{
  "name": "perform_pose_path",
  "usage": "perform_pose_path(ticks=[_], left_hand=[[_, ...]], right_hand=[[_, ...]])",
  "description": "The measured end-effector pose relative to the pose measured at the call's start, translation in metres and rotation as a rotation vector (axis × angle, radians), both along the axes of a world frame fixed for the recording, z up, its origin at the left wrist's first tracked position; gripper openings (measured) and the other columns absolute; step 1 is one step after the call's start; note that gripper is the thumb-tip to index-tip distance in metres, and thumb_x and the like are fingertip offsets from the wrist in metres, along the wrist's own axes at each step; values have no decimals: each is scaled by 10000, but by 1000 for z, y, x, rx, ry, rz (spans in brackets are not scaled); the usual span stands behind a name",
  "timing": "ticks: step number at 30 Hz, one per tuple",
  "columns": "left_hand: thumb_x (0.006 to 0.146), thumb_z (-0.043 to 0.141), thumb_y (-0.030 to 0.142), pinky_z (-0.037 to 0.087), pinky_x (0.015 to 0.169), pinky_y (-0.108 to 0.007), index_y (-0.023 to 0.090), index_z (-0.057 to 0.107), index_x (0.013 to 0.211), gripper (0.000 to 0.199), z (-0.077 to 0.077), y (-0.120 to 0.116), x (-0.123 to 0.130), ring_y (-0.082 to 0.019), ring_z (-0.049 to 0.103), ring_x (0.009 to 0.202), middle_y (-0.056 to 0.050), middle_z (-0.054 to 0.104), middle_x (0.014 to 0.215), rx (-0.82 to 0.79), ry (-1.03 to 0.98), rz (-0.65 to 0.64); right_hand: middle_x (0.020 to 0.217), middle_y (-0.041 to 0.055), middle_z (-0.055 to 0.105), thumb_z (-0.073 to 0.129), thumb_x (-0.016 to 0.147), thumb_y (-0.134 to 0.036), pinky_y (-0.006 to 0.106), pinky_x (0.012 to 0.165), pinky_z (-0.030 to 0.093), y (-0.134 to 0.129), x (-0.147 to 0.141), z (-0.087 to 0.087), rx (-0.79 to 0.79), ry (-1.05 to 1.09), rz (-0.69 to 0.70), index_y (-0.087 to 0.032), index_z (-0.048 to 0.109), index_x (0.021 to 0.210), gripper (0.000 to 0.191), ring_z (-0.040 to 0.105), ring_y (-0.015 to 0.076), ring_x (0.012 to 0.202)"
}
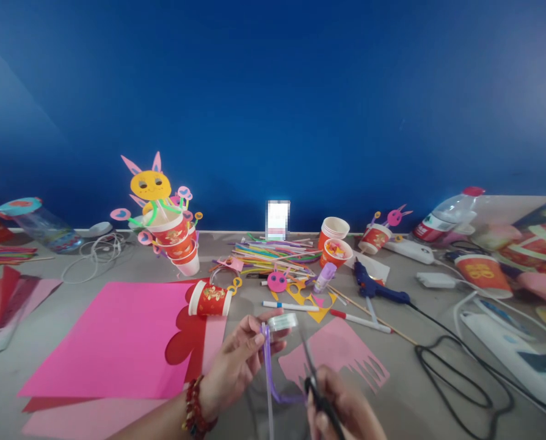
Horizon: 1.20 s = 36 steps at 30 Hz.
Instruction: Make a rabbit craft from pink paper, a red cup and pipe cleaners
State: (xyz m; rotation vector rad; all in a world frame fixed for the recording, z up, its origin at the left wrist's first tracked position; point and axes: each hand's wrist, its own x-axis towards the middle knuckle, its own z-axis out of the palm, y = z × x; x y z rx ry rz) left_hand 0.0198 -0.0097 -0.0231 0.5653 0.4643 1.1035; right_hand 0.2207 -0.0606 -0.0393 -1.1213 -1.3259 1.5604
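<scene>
My left hand [242,351] is closed around a roll of clear tape [282,324], a purple pipe cleaner [273,382] and a pale straw-like strip [269,403]. The pipe cleaner bends down from the fingers and runs across towards my right hand [339,403]. Black-handled scissors [316,394] are gripped in that right hand, their blades pointing up towards the tape roll; motion blurs them. Beneath the hands lies a pink paper piece [334,354] with one fringed edge. A red paper cup [210,299] rests on its side beyond my left hand.
Pink sheets [112,336] cover the left side. Stacked decorated cups [174,238] stand at the back left. Pipe cleaners [273,256], markers [291,307] and a glue stick [325,278] lie ahead. A blue glue gun [378,287] and its black cable [456,373] occupy the right.
</scene>
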Motion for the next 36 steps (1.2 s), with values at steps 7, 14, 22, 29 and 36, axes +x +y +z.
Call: perform_pose_path(ticks=[7, 14, 22, 29, 36], left_hand=[[871, 639, 181, 452, 976, -411, 181, 606, 854, 37, 5, -1, -3, -244, 682, 1025, -87, 600, 1325, 112, 11, -70], [878, 618, 201, 473, 912, -388, 173, 568, 841, 68, 3, 4, -7, -244, 689, 981, -120, 604, 1313, 102, 89, -74], [917, 544, 193, 492, 894, -396, 195, 578, 862, 65, 6, -7, -11, -285, 581, 1134, -125, 460, 1452, 421, 514, 91], [864, 555, 67, 431, 1001, -445, 215, 629, 910, 172, 12, -23, -10, -321, 523, 1240, -125, 464, 1476, 636, 789, 83], [797, 639, 74, 318, 1115, -485, 223, 734, 858, 186, 13, -27, -8, -360, 470, 1303, -137, 562, 1386, 462, 711, 127]], right_hand=[[875, 34, 621, 756, 746, -268, 257, 549, 460, 50, 21, 41, 319, -253, -171, -238, 586, 1038, 339, 496, 138, 600], [843, 0, 607, 809, 682, -339, 196, 464, 439, 67, 0, 30, 29, 15, 58, -207, 511, 884, 383, 508, 89, 542], [837, 8, 604, 777, 710, -228, 244, 577, 473, 66, 0, 11, 237, -116, -125, -210, 547, 910, 305, 574, 143, 649], [805, -2, 595, 684, 734, -127, 231, 563, 483, 61, 3, 7, 450, -270, -200, -214, 579, 944, 250, 553, 121, 586], [781, -4, 593, 734, 735, -238, 227, 536, 482, 57, -3, 9, 353, -195, -242, -219, 528, 877, 251, 552, 120, 580]])
